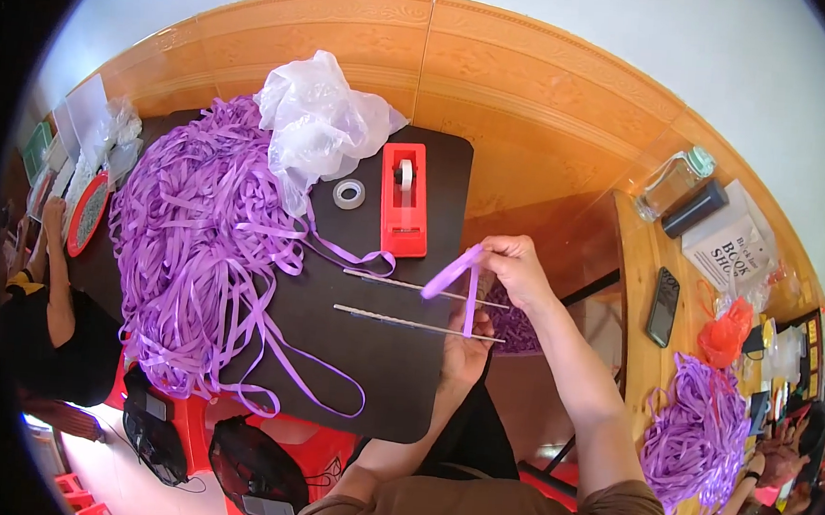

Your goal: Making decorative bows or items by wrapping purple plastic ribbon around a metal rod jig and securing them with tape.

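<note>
Two thin metal rods, the farther rod (397,282) and the nearer rod (390,317), lie roughly parallel and reach past the right edge of the dark table (331,347). My left hand (464,358) is closed around the nearer rod close to its right end, its fingers partly hidden. With its fingertips pinched, my right hand (517,271) holds up a looped purple ribbon (451,273) above the farther rod. From there one strand runs down to the nearer rod beside my left hand. A large tangled heap of purple ribbon (201,235) covers the table's left side.
A red tape dispenser (404,214), a white tape roll (348,194) and a crumpled plastic bag (321,124) sit at the back. On the wooden table (638,271) at right are a phone (663,306), a bottle (667,188) and more ribbon (694,435). Other people work at both sides.
</note>
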`<state>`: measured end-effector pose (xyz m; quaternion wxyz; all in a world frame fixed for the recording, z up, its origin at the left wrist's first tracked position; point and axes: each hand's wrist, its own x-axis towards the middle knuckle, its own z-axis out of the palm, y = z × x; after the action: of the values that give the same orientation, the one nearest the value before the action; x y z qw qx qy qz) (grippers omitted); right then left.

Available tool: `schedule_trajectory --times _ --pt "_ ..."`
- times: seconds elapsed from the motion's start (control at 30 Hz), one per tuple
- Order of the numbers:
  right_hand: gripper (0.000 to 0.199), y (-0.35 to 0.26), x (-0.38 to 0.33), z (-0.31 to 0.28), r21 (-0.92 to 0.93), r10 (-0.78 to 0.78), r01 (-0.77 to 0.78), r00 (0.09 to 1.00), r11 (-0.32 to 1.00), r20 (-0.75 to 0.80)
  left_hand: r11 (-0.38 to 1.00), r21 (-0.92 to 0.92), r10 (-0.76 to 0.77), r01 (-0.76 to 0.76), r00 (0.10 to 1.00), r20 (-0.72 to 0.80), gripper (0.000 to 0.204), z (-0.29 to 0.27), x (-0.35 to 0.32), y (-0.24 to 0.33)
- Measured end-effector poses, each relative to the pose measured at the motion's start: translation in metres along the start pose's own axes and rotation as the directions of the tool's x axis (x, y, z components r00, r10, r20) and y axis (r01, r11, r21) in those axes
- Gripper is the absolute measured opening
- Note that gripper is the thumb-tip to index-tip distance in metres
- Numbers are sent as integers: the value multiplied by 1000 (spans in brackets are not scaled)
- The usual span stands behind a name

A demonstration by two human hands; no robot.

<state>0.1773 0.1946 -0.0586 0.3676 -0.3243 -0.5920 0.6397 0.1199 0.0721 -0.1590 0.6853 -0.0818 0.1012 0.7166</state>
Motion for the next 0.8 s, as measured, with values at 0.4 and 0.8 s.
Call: schedule_trajectory --times 0.4,0.8 --pt "7 59 -14 2 371 378 -363 925 855 33 534 758 551 -375 834 25 27 4 7 6" --pt "11 35 -8 7 294 231 -187 965 937 -123 265 821 594 -505 757 274 33 15 -2 4"
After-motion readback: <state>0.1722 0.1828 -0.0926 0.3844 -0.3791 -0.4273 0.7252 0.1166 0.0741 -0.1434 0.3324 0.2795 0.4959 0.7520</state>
